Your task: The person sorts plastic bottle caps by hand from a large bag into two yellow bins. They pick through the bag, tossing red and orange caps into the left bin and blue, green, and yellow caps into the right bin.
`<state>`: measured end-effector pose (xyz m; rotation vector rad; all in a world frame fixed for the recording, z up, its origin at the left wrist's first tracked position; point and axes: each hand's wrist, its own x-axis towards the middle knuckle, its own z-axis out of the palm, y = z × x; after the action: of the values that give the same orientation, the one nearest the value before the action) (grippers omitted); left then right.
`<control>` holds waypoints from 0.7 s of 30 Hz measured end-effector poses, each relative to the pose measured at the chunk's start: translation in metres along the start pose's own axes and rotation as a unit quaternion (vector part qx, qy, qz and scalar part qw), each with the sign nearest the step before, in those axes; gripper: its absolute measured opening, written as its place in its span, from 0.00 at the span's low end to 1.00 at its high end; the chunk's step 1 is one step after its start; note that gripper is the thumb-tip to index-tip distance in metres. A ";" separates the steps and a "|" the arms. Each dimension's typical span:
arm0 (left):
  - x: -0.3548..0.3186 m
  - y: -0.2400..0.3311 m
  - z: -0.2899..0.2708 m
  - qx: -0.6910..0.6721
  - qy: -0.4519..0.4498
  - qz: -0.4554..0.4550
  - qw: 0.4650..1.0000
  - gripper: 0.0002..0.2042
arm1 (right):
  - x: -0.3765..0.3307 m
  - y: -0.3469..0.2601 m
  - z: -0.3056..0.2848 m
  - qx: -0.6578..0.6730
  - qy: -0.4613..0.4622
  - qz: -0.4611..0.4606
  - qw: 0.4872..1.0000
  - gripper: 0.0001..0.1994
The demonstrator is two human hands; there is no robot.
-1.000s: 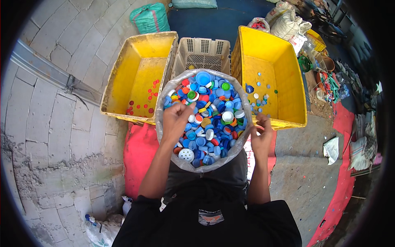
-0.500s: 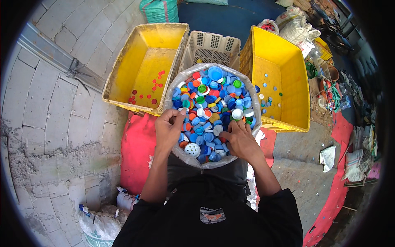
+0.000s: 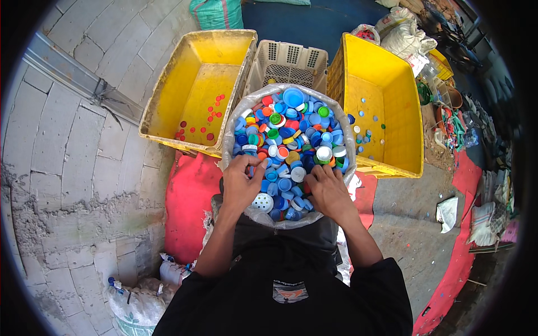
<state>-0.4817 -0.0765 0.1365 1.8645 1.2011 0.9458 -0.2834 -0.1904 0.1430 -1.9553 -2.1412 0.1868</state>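
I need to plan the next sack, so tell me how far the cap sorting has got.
Done: about a dozen red caps lie in the left yellow bin, and a few blue and pale caps in the right yellow bin.
In hand: the left hand and right hand dig in the sack of mixed caps.
Left: the sack is heaped full, so nearly everything.

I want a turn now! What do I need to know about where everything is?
Left hand and right hand: both dug into the sack of mixed bottle caps, fingers curled; what they grip is hidden.
Left yellow crate: a few red caps on its floor.
Right yellow crate: a few blue and pale caps.
Beige basket stands behind the sack.
Left: the sack is nearly full.
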 end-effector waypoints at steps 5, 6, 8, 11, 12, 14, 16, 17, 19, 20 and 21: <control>-0.005 -0.004 0.003 0.011 0.004 -0.001 1.000 0.06 | -0.005 -0.002 0.009 0.003 0.022 0.018 1.000 0.08; -0.005 -0.004 0.003 0.011 0.004 -0.001 1.000 0.06 | -0.005 -0.003 0.010 0.003 0.018 0.022 1.000 0.08; -0.007 -0.002 0.003 -0.011 0.015 -0.017 1.000 0.05 | -0.008 -0.007 0.012 -0.013 0.045 0.015 0.999 0.08; -0.011 -0.004 0.002 -0.029 0.022 -0.019 0.999 0.05 | -0.009 -0.013 0.019 -0.029 0.069 0.020 0.997 0.09; -0.011 -0.004 0.002 -0.028 0.021 -0.018 0.999 0.05 | -0.010 -0.014 0.021 -0.028 0.066 0.031 0.997 0.10; -0.011 -0.003 0.001 -0.018 0.028 -0.009 0.999 0.05 | -0.010 -0.013 0.022 -0.019 0.073 0.030 0.997 0.11; -0.014 -0.004 0.002 -0.012 0.020 -0.016 1.000 0.05 | -0.011 -0.013 0.022 -0.009 0.080 0.027 0.996 0.12; -0.016 -0.005 0.003 -0.007 0.010 -0.024 1.000 0.05 | -0.011 -0.014 0.021 -0.014 0.071 0.031 0.997 0.12; -0.018 -0.006 0.004 -0.006 0.013 -0.009 1.000 0.05 | -0.011 -0.016 0.019 -0.019 0.063 0.034 0.997 0.11; -0.018 -0.006 0.005 -0.004 0.016 0.006 1.000 0.05 | -0.010 -0.018 0.018 -0.036 0.062 0.028 0.997 0.11; -0.019 -0.006 0.006 -0.004 0.016 0.006 1.000 0.05 | -0.010 -0.019 0.017 -0.053 0.060 0.023 0.997 0.11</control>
<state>-0.4852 -0.0935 0.1247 1.8578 1.2055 0.9894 -0.3053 -0.2007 0.1308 -2.0181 -2.0703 -0.0362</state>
